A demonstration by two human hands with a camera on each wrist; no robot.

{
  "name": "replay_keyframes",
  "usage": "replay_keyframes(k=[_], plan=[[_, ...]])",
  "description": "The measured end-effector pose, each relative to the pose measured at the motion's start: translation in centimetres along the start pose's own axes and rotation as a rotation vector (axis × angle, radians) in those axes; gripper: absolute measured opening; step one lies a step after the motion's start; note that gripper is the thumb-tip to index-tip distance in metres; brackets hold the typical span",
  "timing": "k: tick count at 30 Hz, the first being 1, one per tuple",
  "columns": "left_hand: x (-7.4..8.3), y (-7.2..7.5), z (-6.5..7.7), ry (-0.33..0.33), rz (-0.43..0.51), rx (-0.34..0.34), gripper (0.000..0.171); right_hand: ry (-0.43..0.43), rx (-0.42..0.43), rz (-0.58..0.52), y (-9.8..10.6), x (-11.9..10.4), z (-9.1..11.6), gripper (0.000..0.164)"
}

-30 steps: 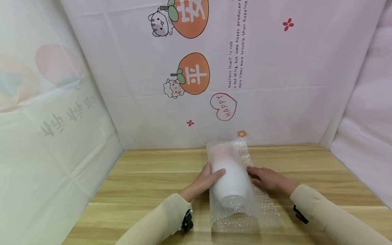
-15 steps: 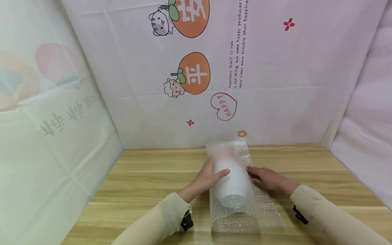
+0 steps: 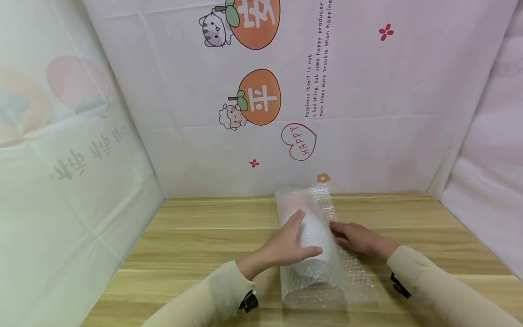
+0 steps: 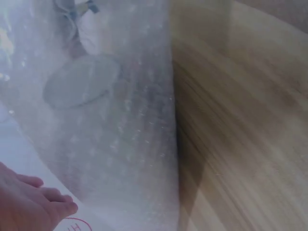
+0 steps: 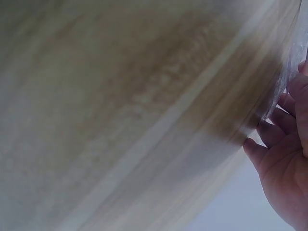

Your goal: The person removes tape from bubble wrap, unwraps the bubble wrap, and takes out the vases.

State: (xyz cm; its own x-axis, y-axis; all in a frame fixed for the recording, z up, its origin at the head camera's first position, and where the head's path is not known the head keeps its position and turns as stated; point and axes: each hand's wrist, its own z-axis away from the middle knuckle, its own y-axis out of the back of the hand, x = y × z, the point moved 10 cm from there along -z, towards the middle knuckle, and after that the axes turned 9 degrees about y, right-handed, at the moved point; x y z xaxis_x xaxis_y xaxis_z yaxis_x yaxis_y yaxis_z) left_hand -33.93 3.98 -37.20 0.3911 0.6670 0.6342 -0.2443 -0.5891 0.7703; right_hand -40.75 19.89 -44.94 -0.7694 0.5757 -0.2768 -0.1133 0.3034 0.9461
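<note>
A white, rounded, vase-like object (image 3: pixel 316 236) with a pinkish narrower far end lies on its side in bubble wrap (image 3: pixel 312 290). The wrap goes over it, and a loose flap spreads to the right. My left hand (image 3: pixel 283 247) lies across the top of the bundle, its thumb stretched out from the fingers. In the left wrist view, the fingers (image 4: pixel 60 208) show beside the wrap, and an oval end of the object shows through the film. My right hand (image 3: pixel 355 237) rests low at the bundle's right side, fingertips on the flap; some fingers are hidden.
The wooden tabletop (image 3: pixel 204 240) lies under the bundle. A printed white cloth (image 3: pixel 367 113) hangs close behind it, near the wrap's far end. More cloth hangs along the left (image 3: pixel 61 218) and right (image 3: pixel 486 181) sides. Black straps with cameras sit at both cuffs.
My left hand has moved from the bundle's left side up and rightward onto its top, its thumb now nearer the front end. The right hand and the bundle stay about the same.
</note>
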Motion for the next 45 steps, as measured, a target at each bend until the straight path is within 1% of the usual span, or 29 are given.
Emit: replay_keyframes(k=[2, 6, 7, 9, 10, 12, 17, 23, 26, 31, 35, 38, 42, 45], plan=[[0.9, -0.2, 0.5, -0.055, -0.065, -0.032, 0.099, 0.012, 0.005, 0.004, 0.2, -0.3, -0.1, 0.046], [3.2, -0.9, 1.6, -0.213, -0.214, -0.094, 0.099, 0.024, 0.011, 0.011, 0.4, -0.6, -0.1, 0.045], [3.8, -1.1, 1.9, -0.244, -0.245, -0.11, 0.101, 0.026, 0.013, 0.016, 0.5, -0.6, -0.1, 0.045], [4.5, -1.6, 2.3, -0.287, -0.301, -0.137, 0.105, 0.032, 0.015, 0.024, 0.5, -0.6, -0.1, 0.044], [4.7, -1.9, 2.5, -0.296, -0.325, -0.147, 0.106, 0.035, 0.016, 0.029, 0.5, -0.6, -0.1, 0.044], [4.9, -2.3, 2.7, -0.288, -0.37, -0.165, 0.109, 0.039, 0.013, 0.033, 0.5, -0.6, -0.2, 0.044], [4.9, -2.9, 2.7, -0.238, -0.467, -0.17, 0.113, 0.039, 0.008, 0.025, 0.2, -0.4, -0.2, 0.044], [4.6, -3.5, 2.6, -0.186, -0.539, -0.175, 0.115, 0.028, 0.01, 0.021, 0.1, -0.1, -0.2, 0.044], [4.5, -3.8, 2.6, -0.179, -0.577, -0.165, 0.115, 0.023, 0.011, 0.019, 0.1, -0.1, -0.2, 0.045], [4.4, -4.0, 2.4, -0.183, -0.629, -0.141, 0.109, 0.021, 0.015, 0.022, 0.1, -0.2, -0.3, 0.045], [4.4, -4.0, 2.4, -0.186, -0.648, -0.134, 0.106, 0.022, 0.02, 0.024, 0.2, -0.3, -0.3, 0.044], [4.3, -4.0, 2.4, -0.192, -0.645, -0.132, 0.102, 0.033, 0.025, 0.027, 0.2, -0.4, -0.4, 0.043], [4.3, -3.9, 2.5, -0.198, -0.605, -0.141, 0.098, 0.039, 0.024, 0.024, 0.3, -0.5, -0.4, 0.043], [4.1, -3.8, 2.6, -0.19, -0.546, -0.149, 0.097, 0.036, 0.022, 0.026, 0.3, -0.5, -0.4, 0.045]])
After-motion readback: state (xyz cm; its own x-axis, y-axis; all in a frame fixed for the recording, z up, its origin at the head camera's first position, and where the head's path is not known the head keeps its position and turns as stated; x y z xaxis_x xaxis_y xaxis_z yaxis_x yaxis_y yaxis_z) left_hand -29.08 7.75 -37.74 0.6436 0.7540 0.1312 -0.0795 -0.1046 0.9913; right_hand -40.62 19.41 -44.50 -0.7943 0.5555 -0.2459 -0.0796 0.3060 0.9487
